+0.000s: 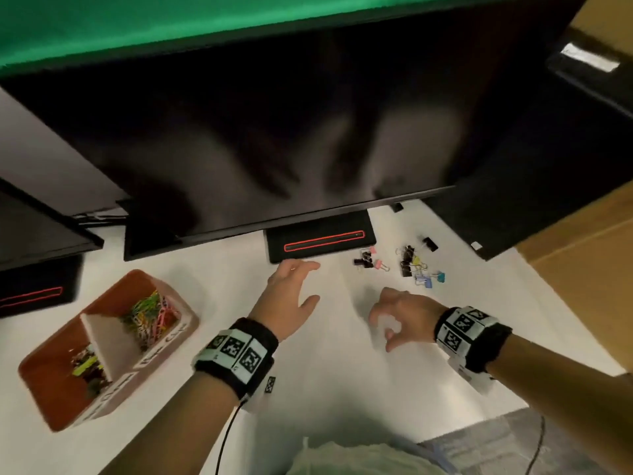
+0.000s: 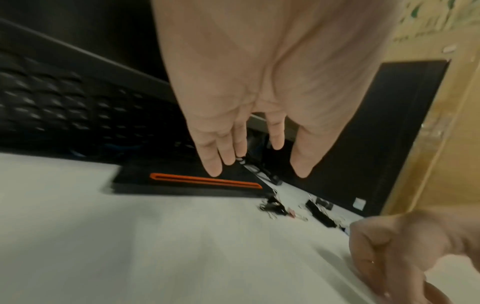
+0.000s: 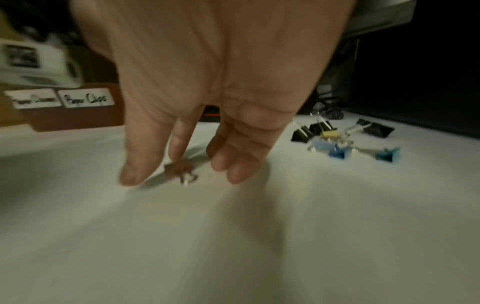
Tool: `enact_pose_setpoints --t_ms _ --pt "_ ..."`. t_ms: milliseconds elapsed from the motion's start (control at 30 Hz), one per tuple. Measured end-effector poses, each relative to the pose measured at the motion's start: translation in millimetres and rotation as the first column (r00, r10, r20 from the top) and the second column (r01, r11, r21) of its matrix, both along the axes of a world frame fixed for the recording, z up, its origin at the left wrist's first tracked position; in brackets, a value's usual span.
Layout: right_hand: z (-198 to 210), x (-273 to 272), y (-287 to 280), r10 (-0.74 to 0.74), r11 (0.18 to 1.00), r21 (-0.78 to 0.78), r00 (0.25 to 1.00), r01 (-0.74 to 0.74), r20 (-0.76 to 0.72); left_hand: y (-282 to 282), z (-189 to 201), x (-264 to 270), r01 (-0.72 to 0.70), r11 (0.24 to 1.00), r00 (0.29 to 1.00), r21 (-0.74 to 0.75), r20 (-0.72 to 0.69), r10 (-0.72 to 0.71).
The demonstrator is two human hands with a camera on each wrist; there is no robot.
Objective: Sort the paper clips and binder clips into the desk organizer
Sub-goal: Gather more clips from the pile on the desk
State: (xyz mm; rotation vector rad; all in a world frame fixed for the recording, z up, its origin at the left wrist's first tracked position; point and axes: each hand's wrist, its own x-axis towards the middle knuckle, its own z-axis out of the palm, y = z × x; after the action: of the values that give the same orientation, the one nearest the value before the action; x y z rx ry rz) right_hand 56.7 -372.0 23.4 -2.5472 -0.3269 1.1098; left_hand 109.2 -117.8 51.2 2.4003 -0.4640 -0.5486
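Observation:
A brown desk organizer (image 1: 161,347) stands at the left; coloured paper clips (image 1: 150,317) fill its far compartment and binder clips (image 1: 87,366) lie in the near one. Several loose binder clips (image 1: 411,264) lie on the white table at the right, also in the right wrist view (image 3: 335,144). My left hand (image 1: 310,281) hovers open and empty, fingers straight, by the monitor base. My right hand (image 1: 382,332) hangs over the table with its fingers loosely bent. A small brownish binder clip (image 3: 182,170) sits just under its index fingertip, with the thumb (image 3: 132,172) apart from it.
A big black monitor (image 1: 274,132) overhangs the back of the table, its base (image 1: 322,241) marked with a red line. A second base (image 1: 34,293) sits far left, a cardboard box (image 1: 582,269) at the right, and a keyboard (image 2: 52,107) behind.

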Motion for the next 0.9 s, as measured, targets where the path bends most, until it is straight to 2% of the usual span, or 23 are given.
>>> enact_pose_setpoints --t_ms 100,267,433,600,733,833,900 --pt "-12 -14 -15 0.055 0.996 0.065 0.998 -0.054 -0.017 -53 -18 8 0.085 0.995 0.996 0.052 -0.021 -0.084" --pt "-31 -14 -30 0.001 0.987 0.159 0.999 -0.006 0.035 -108 -46 22 0.175 0.970 0.984 0.170 -0.007 -0.177" --pt "-31 -7 -38 0.007 0.981 0.196 0.999 -0.015 0.045 -128 -64 32 0.183 0.936 0.979 0.302 0.037 -0.203" --pt "-32 6 -54 -0.020 0.970 0.244 0.998 0.006 0.053 -130 -72 36 0.177 0.917 0.976 0.358 0.058 -0.211" --pt "-30 20 -67 -0.152 0.942 0.323 0.975 0.094 0.159 -126 -77 37 0.210 0.925 0.964 0.317 0.088 -0.249" --pt "-22 34 -75 -0.324 0.889 0.402 0.923 0.221 0.208 -119 -82 36 0.235 0.937 0.958 0.258 0.099 -0.268" --pt "-19 45 -80 -0.396 0.872 0.393 0.894 0.293 0.212 -113 -84 32 0.222 0.955 0.964 0.195 0.105 -0.246"
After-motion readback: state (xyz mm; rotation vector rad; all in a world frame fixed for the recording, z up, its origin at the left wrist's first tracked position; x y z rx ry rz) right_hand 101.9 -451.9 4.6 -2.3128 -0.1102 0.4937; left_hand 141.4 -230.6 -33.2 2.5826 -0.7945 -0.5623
